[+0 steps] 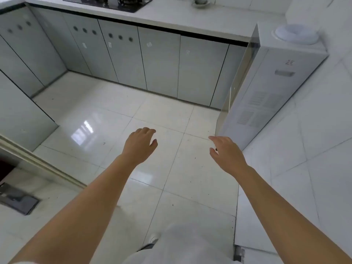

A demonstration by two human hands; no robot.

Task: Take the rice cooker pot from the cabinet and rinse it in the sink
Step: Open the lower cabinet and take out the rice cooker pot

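Observation:
A row of grey cabinet doors (160, 60) runs under the white countertop (171, 18) ahead of me, and every door is closed. No rice cooker pot and no sink show in this view. My left hand (140, 145) hangs over the tiled floor, fingers loosely curled and apart, holding nothing. My right hand (227, 153) is stretched out beside it, fingers spread, empty, well short of the cabinets.
A gas hob (108, 3) sits on the countertop at the top, with a small dish (200, 2) to its right. A white water dispenser (272, 80) stands at the right against the tiled wall. More cabinets (21, 103) line the left side. A door threshold (38, 161) crosses the lower left.

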